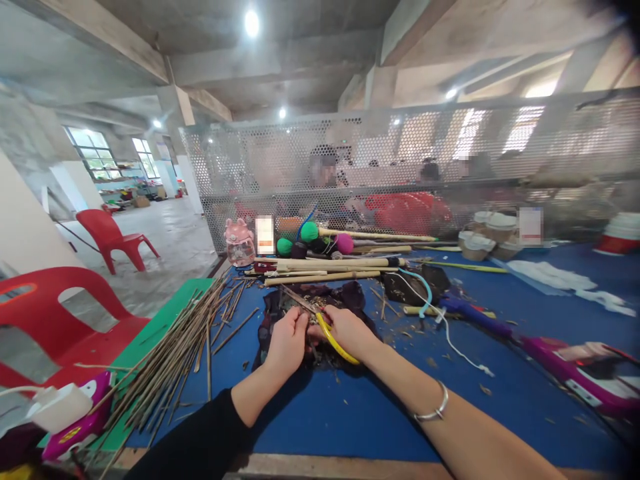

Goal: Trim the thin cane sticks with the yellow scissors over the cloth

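Observation:
Over a crumpled dark cloth (356,297), my right hand (350,331) grips a pair of scissors (334,339) with yellow handles. Their blades point away and to the left. Close beside it, my left hand (287,339) is closed in a pinch near the blades; whatever lies between its fingers is hidden. Small pale and brown clippings are scattered on the cloth beneath both hands. Left of the cloth a large bundle of thin dry stalks (173,360) lies across the table edge.
Sticks (340,265), a green yarn ball (310,231) and a pink bottle (239,243) line the back of the blue table (320,427), before a perforated metal screen (280,153). A purple device (575,373) lies right; red chairs (113,237) stand left. People sit beyond the screen.

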`<state>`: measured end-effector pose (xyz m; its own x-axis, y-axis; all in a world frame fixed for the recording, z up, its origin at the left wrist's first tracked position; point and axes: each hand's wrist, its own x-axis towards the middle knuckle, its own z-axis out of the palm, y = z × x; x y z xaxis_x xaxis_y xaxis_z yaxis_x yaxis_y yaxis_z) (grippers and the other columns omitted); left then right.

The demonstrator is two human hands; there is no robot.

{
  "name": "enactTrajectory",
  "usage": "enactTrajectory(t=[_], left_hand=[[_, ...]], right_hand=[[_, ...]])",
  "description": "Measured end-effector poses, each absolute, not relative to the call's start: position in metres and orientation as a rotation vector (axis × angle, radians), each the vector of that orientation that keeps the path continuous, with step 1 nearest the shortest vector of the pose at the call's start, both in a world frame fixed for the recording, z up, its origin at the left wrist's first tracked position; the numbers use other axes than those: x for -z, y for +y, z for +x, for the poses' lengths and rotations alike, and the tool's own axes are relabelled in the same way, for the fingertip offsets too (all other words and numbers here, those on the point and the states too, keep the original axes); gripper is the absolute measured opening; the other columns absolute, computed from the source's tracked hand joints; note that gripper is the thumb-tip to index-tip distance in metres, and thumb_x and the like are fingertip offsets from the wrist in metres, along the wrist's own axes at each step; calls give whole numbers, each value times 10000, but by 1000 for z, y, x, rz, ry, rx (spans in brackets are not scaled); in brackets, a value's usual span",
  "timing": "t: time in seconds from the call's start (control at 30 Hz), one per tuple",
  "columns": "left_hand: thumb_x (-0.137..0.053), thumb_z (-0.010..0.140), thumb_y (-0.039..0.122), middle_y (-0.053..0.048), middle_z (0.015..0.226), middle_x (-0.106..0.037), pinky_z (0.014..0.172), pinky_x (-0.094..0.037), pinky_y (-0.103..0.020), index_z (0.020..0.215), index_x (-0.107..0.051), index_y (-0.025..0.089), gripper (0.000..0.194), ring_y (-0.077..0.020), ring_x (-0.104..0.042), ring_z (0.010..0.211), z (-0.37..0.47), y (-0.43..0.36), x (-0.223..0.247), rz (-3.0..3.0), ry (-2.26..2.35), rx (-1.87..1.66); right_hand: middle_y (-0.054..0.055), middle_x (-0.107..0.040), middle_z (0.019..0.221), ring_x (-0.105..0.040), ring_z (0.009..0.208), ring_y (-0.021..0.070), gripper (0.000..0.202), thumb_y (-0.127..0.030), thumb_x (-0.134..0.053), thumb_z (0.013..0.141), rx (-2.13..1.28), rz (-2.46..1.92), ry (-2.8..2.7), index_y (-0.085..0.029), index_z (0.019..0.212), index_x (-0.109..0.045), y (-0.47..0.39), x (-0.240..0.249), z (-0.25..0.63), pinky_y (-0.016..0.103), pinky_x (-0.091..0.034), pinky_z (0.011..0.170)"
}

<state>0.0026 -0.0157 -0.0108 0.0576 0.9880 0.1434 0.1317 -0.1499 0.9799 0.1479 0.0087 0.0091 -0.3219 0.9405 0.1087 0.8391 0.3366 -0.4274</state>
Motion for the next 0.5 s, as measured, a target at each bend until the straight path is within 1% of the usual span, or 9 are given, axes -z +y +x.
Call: enactTrajectory(t=[0.13, 0.23, 0.33, 0.4, 0.47, 0.5], left_hand=[[-430, 776, 434, 4, 616, -562, 382, -425, -201, 849, -522, 181, 279, -111, -519, 466, 3, -14, 13, 1385, 1149, -1241], [-461, 764, 415, 4, 602, -567, 402, -426, -200, 856, -537, 162, 280, -104, -507, 461, 2, -13, 12, 1351, 1128, -1289], [-488, 761, 364, -23, 666, -608, 499, -457, -208, 873, -558, 145, 256, -120, -556, 550, 0, -12, 9, 1391, 1108, -1353], [-493, 763, 337, -39, 721, -627, 571, -469, -218, 884, -574, 142, 243, -128, -576, 602, -1, -12, 7, 1436, 1106, -1373], [-492, 764, 330, -45, 742, -633, 597, -471, -223, 885, -584, 141, 242, -133, -584, 621, -1, -12, 6, 1459, 1122, -1377], [-493, 763, 334, -43, 728, -632, 583, -469, -219, 882, -587, 141, 246, -133, -582, 613, -1, -12, 6, 1460, 1137, -1371]], right_hand=[[38, -612, 717, -572, 639, 170, 409, -583, -539, 676, -358, -1597, -2277, -196, 805, -514, 8, -8, 148, 222, -308, 518], [31, -611, 777, -574, 695, 176, 435, -539, -610, 630, -368, -1570, -2286, -202, 877, -490, 6, -9, 147, 226, -325, 563], [37, -592, 854, -562, 746, 170, 458, -506, -649, 601, -451, -1499, -2271, -197, 891, -475, 3, -12, 146, 230, -342, 604], [42, -576, 867, -550, 756, 171, 469, -500, -664, 582, -436, -1460, -2263, -189, 877, -472, 2, -14, 145, 238, -346, 616], [44, -564, 855, -538, 757, 175, 478, -505, -672, 565, -350, -1441, -2257, -185, 855, -468, 3, -15, 145, 247, -346, 622], [43, -560, 844, -533, 754, 179, 481, -513, -672, 558, -302, -1438, -2255, -185, 842, -464, 4, -15, 144, 252, -344, 622]])
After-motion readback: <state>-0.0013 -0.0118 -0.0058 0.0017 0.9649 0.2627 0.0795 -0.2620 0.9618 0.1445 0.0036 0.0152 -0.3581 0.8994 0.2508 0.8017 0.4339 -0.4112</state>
